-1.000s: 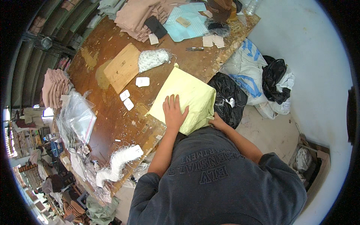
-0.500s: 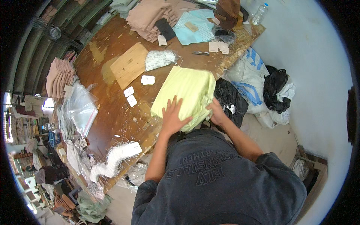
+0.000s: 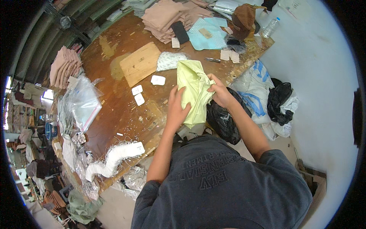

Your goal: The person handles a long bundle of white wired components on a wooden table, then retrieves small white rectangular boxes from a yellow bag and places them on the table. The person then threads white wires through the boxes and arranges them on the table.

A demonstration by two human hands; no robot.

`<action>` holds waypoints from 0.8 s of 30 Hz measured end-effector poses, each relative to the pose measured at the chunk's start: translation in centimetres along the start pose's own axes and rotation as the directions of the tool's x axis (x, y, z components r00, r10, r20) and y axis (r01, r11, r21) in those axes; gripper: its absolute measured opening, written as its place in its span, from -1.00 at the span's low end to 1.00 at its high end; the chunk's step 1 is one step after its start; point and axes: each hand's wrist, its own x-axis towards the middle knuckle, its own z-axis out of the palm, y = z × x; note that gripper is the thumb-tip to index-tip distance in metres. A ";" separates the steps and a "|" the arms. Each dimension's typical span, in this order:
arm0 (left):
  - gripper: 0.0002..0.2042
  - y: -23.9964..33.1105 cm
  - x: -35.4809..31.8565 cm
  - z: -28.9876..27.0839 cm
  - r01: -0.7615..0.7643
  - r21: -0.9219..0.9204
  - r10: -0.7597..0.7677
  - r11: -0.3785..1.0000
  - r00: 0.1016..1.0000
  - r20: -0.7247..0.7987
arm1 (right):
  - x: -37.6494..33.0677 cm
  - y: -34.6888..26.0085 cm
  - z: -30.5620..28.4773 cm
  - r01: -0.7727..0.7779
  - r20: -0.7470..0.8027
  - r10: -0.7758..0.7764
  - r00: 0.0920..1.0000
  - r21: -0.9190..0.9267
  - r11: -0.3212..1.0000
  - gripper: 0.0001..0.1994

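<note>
Loosely, left hand (image 3: 177,108) cups yellow bag (image 3: 193,97); right hand (image 3: 221,91) pinches it.

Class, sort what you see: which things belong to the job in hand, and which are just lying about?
In the job:
pale yellow-green, plastic-looking package
left hand, touching it
right hand, gripping its edge

Apparently just lying about:
light-brown rectangular wooden-looking board
clear plastic bottle, blue-capped
folded pinkish cloth pile
white fringed bundle

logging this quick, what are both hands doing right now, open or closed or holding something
Left hand: holding the left side of the pale yellow bag.
Right hand: closed on its right edge.
</note>
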 end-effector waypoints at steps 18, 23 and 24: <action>-0.87 -0.8 5.8 -0.1 -0.225 0.302 0.274 0.926 0.953 -0.130 | -7.5 -4.6 2.6 0.314 0.363 -0.474 0.802 -0.932 -0.182 -0.80; -0.90 -3.4 4.5 -3.4 -0.173 0.106 0.190 0.979 0.965 -0.182 | -8.7 -4.2 3.5 0.426 0.467 -0.370 0.803 -0.884 -0.192 -0.78; -0.89 -3.5 4.4 -3.7 -0.142 0.059 0.150 0.988 0.976 -0.158 | -8.7 -3.9 3.8 0.432 0.470 -0.365 0.804 -0.883 -0.186 -0.77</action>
